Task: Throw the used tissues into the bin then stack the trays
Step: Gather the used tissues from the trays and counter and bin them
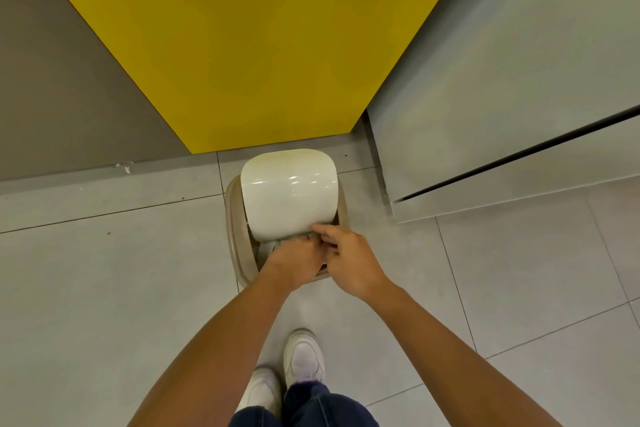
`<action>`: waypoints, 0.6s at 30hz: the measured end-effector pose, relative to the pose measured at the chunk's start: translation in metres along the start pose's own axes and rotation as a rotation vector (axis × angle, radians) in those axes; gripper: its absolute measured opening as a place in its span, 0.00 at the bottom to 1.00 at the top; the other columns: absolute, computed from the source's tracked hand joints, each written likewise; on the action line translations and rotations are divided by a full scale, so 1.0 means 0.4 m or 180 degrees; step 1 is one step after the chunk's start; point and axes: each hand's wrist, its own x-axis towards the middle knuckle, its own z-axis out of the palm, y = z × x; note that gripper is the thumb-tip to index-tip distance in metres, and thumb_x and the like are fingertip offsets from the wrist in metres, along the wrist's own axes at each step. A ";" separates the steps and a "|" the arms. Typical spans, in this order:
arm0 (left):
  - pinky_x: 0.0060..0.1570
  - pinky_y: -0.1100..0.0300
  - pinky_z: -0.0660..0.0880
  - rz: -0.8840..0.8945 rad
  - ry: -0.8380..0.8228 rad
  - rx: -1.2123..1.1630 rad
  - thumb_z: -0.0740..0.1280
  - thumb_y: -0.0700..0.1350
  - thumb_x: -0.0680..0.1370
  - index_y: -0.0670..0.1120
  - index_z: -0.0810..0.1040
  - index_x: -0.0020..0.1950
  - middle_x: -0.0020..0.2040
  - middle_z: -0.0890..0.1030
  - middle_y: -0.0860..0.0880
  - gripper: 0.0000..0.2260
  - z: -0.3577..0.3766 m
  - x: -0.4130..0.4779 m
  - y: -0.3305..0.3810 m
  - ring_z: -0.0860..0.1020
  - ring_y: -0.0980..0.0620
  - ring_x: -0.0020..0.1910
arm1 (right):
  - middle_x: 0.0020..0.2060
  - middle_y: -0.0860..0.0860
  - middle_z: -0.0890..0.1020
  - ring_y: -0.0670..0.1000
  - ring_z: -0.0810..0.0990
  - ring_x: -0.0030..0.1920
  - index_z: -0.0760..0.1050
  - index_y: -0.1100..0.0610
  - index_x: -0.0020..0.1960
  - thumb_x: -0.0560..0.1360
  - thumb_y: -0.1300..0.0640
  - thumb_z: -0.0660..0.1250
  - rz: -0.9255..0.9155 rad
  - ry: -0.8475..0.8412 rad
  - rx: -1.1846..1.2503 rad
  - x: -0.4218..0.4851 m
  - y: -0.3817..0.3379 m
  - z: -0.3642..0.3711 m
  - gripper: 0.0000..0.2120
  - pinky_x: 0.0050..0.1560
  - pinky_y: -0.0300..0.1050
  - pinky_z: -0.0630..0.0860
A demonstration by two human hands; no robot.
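Note:
A beige bin [232, 218] with a white swing lid [289, 191] stands on the floor tiles in front of me. The lid is tilted back and a gap shows at its near edge. My left hand [294, 262] reaches into that gap, its fingers curled over crumpled greyish used tissues [268, 248] just inside the rim. My right hand [349, 263] is beside it, with the index finger stretched out and pressing the lid's near edge. Both sets of fingertips are partly hidden by each other. No trays are in view.
A yellow panel [249, 45] rises behind the bin and a grey wall [62, 90] lies to its left. A grey cabinet [502, 97] with a dark slot stands at the right. My white shoes [301, 357] are on the tiles below.

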 end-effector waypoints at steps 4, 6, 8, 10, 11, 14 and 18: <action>0.69 0.51 0.62 -0.0089 -0.0145 -0.0068 0.50 0.43 0.82 0.40 0.61 0.73 0.72 0.65 0.39 0.19 0.016 0.031 0.012 0.64 0.44 0.70 | 0.66 0.55 0.74 0.52 0.72 0.66 0.69 0.56 0.69 0.73 0.74 0.55 0.0029 0.0036 0.0074 0.002 0.003 -0.002 0.27 0.68 0.41 0.68; 0.69 0.53 0.62 0.0017 -0.0105 -0.0041 0.50 0.44 0.82 0.40 0.62 0.72 0.72 0.66 0.40 0.19 0.009 0.029 0.014 0.64 0.44 0.71 | 0.65 0.54 0.74 0.51 0.72 0.66 0.69 0.56 0.69 0.73 0.74 0.55 0.0065 0.0026 0.0128 0.002 0.002 -0.003 0.28 0.68 0.41 0.68; 0.67 0.55 0.61 0.0119 -0.0012 0.0057 0.50 0.44 0.83 0.40 0.63 0.71 0.71 0.66 0.41 0.18 0.008 0.024 0.006 0.63 0.44 0.71 | 0.66 0.54 0.74 0.51 0.72 0.66 0.69 0.56 0.69 0.73 0.74 0.55 0.0075 0.0012 0.0162 0.000 0.001 -0.004 0.28 0.68 0.41 0.68; 0.67 0.55 0.62 0.0191 0.0129 0.0211 0.50 0.44 0.83 0.41 0.64 0.71 0.71 0.66 0.42 0.17 0.014 0.021 -0.002 0.62 0.45 0.71 | 0.66 0.54 0.74 0.50 0.72 0.66 0.68 0.56 0.69 0.73 0.74 0.55 0.0070 0.0006 0.0206 -0.002 0.000 -0.005 0.28 0.67 0.40 0.69; 0.67 0.55 0.63 0.0232 0.0159 0.0246 0.50 0.44 0.83 0.41 0.64 0.71 0.71 0.66 0.42 0.17 0.017 0.019 -0.004 0.62 0.44 0.71 | 0.66 0.54 0.74 0.50 0.72 0.66 0.68 0.56 0.69 0.73 0.74 0.55 0.0065 0.0005 0.0219 -0.003 0.000 -0.004 0.28 0.67 0.40 0.69; 0.70 0.55 0.58 0.0215 0.0059 0.0277 0.50 0.44 0.83 0.41 0.63 0.71 0.71 0.65 0.42 0.18 0.020 0.020 -0.006 0.60 0.44 0.72 | 0.66 0.54 0.73 0.50 0.72 0.66 0.68 0.56 0.70 0.73 0.74 0.55 0.0063 0.0001 0.0223 -0.003 0.000 -0.003 0.28 0.66 0.38 0.69; 0.71 0.51 0.58 -0.0115 -0.0190 -0.0277 0.52 0.44 0.82 0.39 0.64 0.70 0.70 0.68 0.40 0.18 0.036 0.023 -0.020 0.65 0.42 0.69 | 0.66 0.53 0.73 0.50 0.71 0.66 0.68 0.55 0.70 0.73 0.74 0.56 0.0075 -0.0042 0.0195 -0.006 0.000 0.007 0.28 0.65 0.38 0.69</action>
